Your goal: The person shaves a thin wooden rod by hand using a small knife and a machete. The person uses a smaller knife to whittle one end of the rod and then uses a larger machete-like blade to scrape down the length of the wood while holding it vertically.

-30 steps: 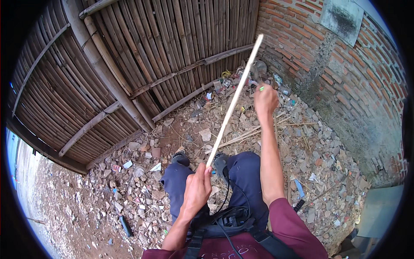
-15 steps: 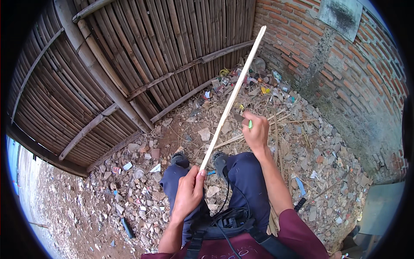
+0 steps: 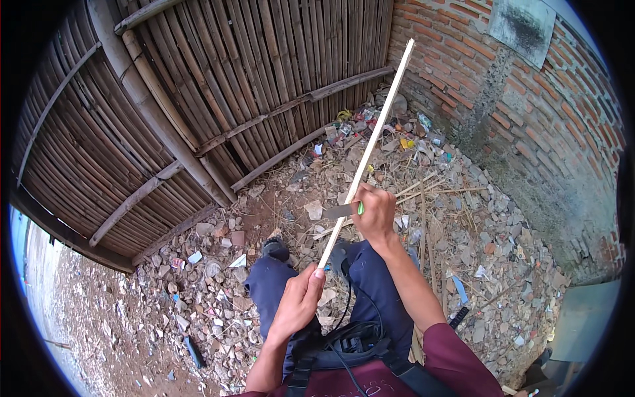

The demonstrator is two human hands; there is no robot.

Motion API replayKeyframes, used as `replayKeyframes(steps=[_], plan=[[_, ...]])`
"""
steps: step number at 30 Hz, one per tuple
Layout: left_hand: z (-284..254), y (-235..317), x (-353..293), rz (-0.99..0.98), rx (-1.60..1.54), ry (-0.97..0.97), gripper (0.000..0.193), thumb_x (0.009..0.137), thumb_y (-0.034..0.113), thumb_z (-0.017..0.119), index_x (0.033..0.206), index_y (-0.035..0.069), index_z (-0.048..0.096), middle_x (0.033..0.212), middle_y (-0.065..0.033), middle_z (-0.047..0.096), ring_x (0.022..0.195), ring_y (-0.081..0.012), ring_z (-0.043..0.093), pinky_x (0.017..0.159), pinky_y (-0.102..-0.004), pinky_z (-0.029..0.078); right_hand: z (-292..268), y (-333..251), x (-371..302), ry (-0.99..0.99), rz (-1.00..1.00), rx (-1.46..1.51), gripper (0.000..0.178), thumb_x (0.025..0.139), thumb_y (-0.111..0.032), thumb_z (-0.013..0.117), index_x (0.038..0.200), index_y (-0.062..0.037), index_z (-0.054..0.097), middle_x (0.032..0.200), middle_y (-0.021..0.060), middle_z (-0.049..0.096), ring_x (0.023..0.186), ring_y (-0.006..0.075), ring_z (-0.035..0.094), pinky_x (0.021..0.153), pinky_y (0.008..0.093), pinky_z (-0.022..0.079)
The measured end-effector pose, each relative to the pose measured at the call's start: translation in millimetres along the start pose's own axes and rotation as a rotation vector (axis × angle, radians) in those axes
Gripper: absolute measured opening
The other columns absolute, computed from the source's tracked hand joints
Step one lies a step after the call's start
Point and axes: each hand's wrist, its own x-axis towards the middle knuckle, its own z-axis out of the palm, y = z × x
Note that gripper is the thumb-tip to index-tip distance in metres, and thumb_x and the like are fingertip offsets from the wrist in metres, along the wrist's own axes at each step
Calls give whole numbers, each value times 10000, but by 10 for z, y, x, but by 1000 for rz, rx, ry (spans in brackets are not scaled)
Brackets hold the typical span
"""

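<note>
Stick [image 3: 366, 154]: where is it, and which way does its long axis run?

Held in the air over the rubble [image 3: 231, 308], in front of the legs [image 3: 370, 271]. Axis slants from near end, low and central in view, to far end, up and to the right. Far end points away from the person and overlaps the brick wall [image 3: 450, 79] in view, near its corner with the bamboo wall [image 3: 291, 59]. Looks straight along its length.

Left hand [image 3: 297, 303]?

Closed on the near end. Thumb lies along the stick, pointing up its length; other fingers curled beneath.

Right hand [image 3: 375, 215]?

Fingers closed round a knife [image 3: 338, 211]; a bit of green handle [image 3: 360, 208] shows. Hand sits just beside the stick, on its right, further up than the left hand.

Knife direction?

Points left, crosswise to the stick, crossing it between the two hands. Depth of any cut: cannot tell.

Anything lying nearby?

Thin strips [image 3: 463, 190] on the rubble, right of the stick.
</note>
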Motion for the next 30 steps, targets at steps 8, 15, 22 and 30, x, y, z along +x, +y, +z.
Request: replayKeyframes(steps=[8,15,22,30], plan=[[19,14,2,22,70,31,426,1185,309,426,914,-7,515,651,-72,478,600,-194,445,597,-409,400,144,16,57,118,-29,-77,76,901,-154,659,852,-98,649,686,95,670,577,340,686,492,445,478],[-66,6,-62,-26,2,9,427,1188,310,424,910,-2,516,658,-50,472,607,-167,439,592,-381,397,217,478,192,190,270,-188,228,1025,-173,600,827,-99,684,616,82,660,493,225,616,450,409,422],[-381,-248,-338,-108,-114,78,406,1182,288,470,880,29,549,666,-1,479,602,-95,426,556,-313,371,-547,1022,406,369,237,-143,208,934,-54,559,761,-13,668,597,132,599,511,240,579,536,431,390],[-279,-54,-218,-36,-91,53,311,1147,204,546,907,7,572,664,-11,513,618,-83,445,562,-307,365,-403,177,55,89,117,43,39,777,-2,608,803,-30,620,688,182,626,670,382,674,600,490,445]])
